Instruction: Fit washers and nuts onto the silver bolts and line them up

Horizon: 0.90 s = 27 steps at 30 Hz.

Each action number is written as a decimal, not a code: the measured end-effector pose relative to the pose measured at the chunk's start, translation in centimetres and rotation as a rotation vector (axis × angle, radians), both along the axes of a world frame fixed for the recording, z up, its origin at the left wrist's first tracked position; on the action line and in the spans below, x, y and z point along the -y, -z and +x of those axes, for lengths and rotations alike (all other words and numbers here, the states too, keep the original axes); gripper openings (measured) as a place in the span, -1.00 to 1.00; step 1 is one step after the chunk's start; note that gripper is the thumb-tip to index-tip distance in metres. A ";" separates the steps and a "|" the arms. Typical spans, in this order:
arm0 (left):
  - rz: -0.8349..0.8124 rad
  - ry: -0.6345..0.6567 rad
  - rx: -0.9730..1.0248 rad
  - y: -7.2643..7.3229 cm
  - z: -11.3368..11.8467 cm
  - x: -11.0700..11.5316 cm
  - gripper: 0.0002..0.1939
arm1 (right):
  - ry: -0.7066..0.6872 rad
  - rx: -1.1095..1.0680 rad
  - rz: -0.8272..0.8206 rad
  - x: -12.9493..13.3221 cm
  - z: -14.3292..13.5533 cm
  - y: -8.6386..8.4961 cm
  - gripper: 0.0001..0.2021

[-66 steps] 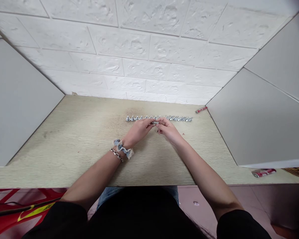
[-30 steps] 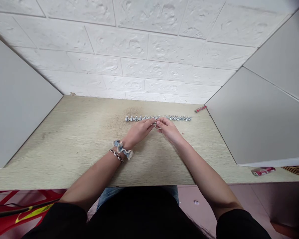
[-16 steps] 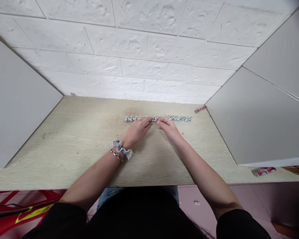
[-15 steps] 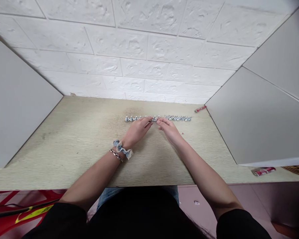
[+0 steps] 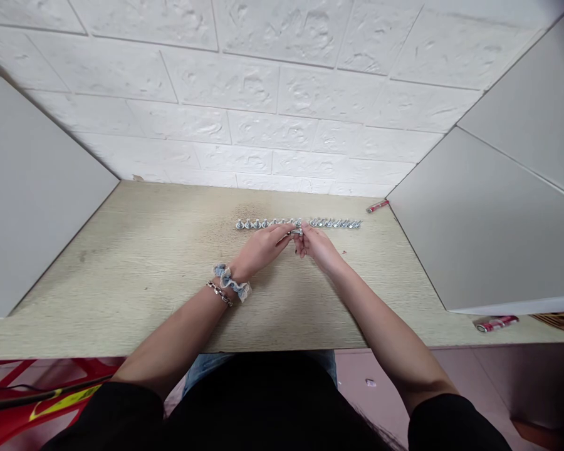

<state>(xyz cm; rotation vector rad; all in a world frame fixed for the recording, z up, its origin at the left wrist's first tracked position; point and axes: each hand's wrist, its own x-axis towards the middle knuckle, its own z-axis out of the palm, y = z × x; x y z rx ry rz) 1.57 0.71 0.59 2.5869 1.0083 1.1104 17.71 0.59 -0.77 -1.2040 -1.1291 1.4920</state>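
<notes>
Between my fingertips is a small silver bolt [image 5: 296, 232], lying about level just in front of the row. My left hand [image 5: 263, 244] pinches its left end between thumb and fingers. At the bolt's right end, my right hand [image 5: 320, 247] closes its thumb and fingers around it, the other fingers curled below. Behind the hands runs a row of silver bolts [image 5: 257, 224] standing upright on the table, several on the left and middle. Toward the right, the row goes on as tilted or lying bolts [image 5: 336, 223]. My fingers partly cover the middle of the row.
The pale wooden table [image 5: 169, 250] meets a white brick-pattern wall [image 5: 251, 128] behind the row. Grey panels [image 5: 479, 219] flank both sides. One red battery [image 5: 378, 206] lies by the right panel, and another red battery [image 5: 497, 324] near the front edge. A red stool [image 5: 9, 426] stands below left.
My right hand has turned and curled its fingers lower around the bolt. Both hands have come slightly toward me, and more of the upright bolts show behind them.
</notes>
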 end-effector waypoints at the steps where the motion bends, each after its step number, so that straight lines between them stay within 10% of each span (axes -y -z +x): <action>1: -0.004 0.016 -0.014 -0.1 0.0 0.0 -0.76 | -0.026 -0.005 -0.002 0.0 0.0 0.0 -0.54; 27: -0.292 -0.069 0.112 -0.2 0.1 -0.4 -0.81 | 0.096 0.042 0.284 -0.2 0.1 0.1 -0.91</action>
